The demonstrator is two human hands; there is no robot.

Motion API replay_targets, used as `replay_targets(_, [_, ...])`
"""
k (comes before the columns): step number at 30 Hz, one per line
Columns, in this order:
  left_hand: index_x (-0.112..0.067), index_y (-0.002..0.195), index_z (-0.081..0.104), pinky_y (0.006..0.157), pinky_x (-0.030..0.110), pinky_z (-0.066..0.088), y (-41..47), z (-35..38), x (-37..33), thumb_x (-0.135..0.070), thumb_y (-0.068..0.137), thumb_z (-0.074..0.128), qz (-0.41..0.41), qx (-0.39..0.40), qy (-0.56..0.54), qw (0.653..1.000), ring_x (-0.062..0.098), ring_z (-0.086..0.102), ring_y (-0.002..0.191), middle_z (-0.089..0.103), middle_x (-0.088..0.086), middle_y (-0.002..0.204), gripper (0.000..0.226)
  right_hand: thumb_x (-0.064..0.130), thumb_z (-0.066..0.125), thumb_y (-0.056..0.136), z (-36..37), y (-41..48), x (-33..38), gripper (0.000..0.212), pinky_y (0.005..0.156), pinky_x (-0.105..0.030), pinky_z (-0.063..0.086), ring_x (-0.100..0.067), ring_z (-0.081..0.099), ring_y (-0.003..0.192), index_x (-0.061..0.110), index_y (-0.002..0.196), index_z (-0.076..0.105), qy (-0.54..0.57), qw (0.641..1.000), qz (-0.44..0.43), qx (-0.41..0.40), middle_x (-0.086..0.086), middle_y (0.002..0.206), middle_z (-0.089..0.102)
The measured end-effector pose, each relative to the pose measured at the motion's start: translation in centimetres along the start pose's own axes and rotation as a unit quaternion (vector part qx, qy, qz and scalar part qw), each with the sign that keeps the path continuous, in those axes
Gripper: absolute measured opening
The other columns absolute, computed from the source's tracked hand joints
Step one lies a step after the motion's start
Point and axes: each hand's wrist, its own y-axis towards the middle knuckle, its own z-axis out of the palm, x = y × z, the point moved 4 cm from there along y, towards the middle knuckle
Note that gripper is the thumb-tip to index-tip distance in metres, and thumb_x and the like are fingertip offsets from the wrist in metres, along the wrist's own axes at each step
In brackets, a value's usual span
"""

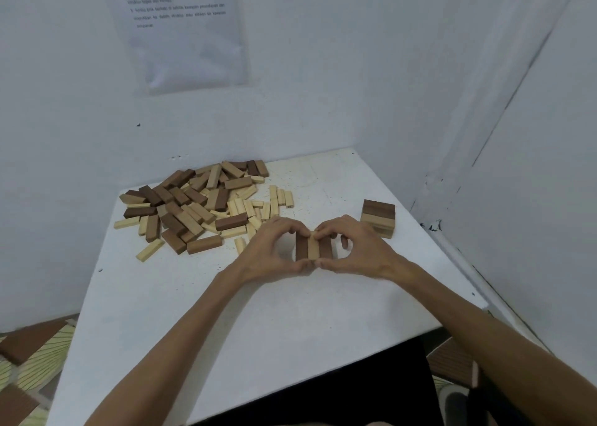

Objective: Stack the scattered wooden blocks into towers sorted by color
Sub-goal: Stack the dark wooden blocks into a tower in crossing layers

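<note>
A loose pile (pixel 197 205) of dark, tan and pale blocks lies on the white table (pixel 200 312), far-left of the hands. A short stack (pixel 378 218), dark layers over pale, stands just right of them. The left hand (pixel 274 247) and right hand (pixel 355 247) meet, fingers clamped from both ends on a row of three blocks (pixel 313 247): dark, pale, dark, side by side on the table. A printed sheet (pixel 184 28) hangs on the wall behind the pile.
</note>
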Motion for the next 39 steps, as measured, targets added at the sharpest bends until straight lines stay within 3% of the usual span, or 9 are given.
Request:
replay_targets(5, [-0.028,0.114,0.071,0.096,0.016,0.04,3.9,1.2,-1.1,-0.054,0.066,0.081,0.021,0.028,-0.021,0.999,0.008,0.056,0.115,0.068,-0.018,0.117,0.055,0.024,0.091,0.075,-3.2,-0.1,-1.4,0.042,0.072,-0.022,0.046,-0.013,0.059,0.099,0.028,0.113,0.073,0.002,0.999,0.034,-0.029,0.016,0.116,0.069])
replay_targets(8, [-0.028,0.116,0.071,0.098,0.021,0.044,6.0,2.2,-1.4,-0.049,0.068,0.085,0.035,0.041,-0.034,0.998,0.008,0.056,0.116,0.068,-0.017,0.117,0.054,0.02,0.092,0.075,-4.9,-0.4,-2.3,0.043,0.077,-0.025,0.053,-0.011,0.059,0.097,0.024,0.114,0.074,0.013,0.998,0.047,-0.043,0.013,0.114,0.07])
replay_targets(12, [-0.028,0.117,0.07,0.101,0.027,0.045,8.7,3.5,-1.9,-0.046,0.068,0.085,0.052,0.056,-0.04,0.996,0.01,0.055,0.118,0.067,-0.018,0.119,0.054,0.03,0.091,0.075,-7.1,-0.8,-3.7,0.046,0.099,-0.028,0.051,-0.01,0.057,0.119,0.033,0.116,0.072,-0.019,0.996,0.071,-0.051,0.016,0.119,0.067])
replay_targets(16, [-0.031,0.121,0.068,0.101,0.03,0.045,11.1,4.9,-2.4,-0.052,0.067,0.083,0.057,0.063,-0.025,0.996,0.008,0.054,0.116,0.061,-0.03,0.118,0.06,0.04,0.091,0.073,-9.1,-1.2,-5.1,0.056,0.096,-0.012,0.039,0.001,0.05,0.12,0.045,0.122,0.065,-0.062,0.989,0.118,-0.06,0.009,0.121,0.059])
replay_targets(20, [-0.032,0.126,0.065,0.102,0.032,0.045,12.9,6.2,-2.2,-0.054,0.066,0.082,0.058,0.077,-0.018,0.995,0.007,0.052,0.118,0.056,-0.038,0.119,0.066,0.049,0.089,0.074,-10.0,-1.7,-6.6,0.062,0.109,-0.031,0.039,0.002,0.046,0.127,0.049,0.127,0.059,-0.066,0.984,0.152,-0.064,0.021,0.125,0.052])
replay_targets(23, [-0.031,0.127,0.065,0.101,0.026,0.041,13.9,6.8,-2.3,-0.057,0.066,0.08,0.062,0.086,-0.011,0.994,0.006,0.05,0.12,0.052,-0.042,0.118,0.068,0.048,0.088,0.076,-10.4,-1.8,-7.1,0.06,0.114,-0.043,0.038,0.001,0.045,0.131,0.045,0.129,0.059,-0.066,0.985,0.145,-0.065,0.037,0.125,0.051])
replay_targets(26, [-0.031,0.127,0.064,0.099,0.02,0.039,14.6,7.3,-2.4,-0.059,0.067,0.078,0.059,0.091,-0.015,0.994,0.004,0.049,0.122,0.052,-0.042,0.118,0.068,0.045,0.088,0.078,-10.8,-1.8,-7.6,0.059,0.113,-0.046,0.038,0.0,0.047,0.13,0.043,0.13,0.06,-0.065,0.985,0.144,-0.074,0.041,0.125,0.051])
replay_targets(31, [-0.034,0.128,0.063,0.104,0.032,0.042,15.3,7.9,-2.1,-0.058,0.067,0.08,0.049,0.1,-0.013,0.994,0.006,0.049,0.124,0.052,-0.04,0.117,0.068,0.043,0.088,0.078,-11.1,-1.8,-8.5,0.06,0.109,-0.044,0.042,-0.001,0.049,0.129,0.042,0.13,0.06,-0.054,0.984,0.148,-0.083,0.034,0.127,0.055])
replay_targets(39, [-0.03,0.128,0.064,0.101,0.026,0.041,15.3,8.2,-1.8,-0.055,0.068,0.08,0.042,0.106,-0.022,0.993,0.005,0.049,0.122,0.052,-0.042,0.119,0.066,0.046,0.087,0.077,-10.9,-2.0,-9.1,0.061,0.108,-0.045,0.042,-0.006,0.052,0.128,0.042,0.131,0.059,-0.056,0.984,0.145,-0.088,0.027,0.127,0.059])
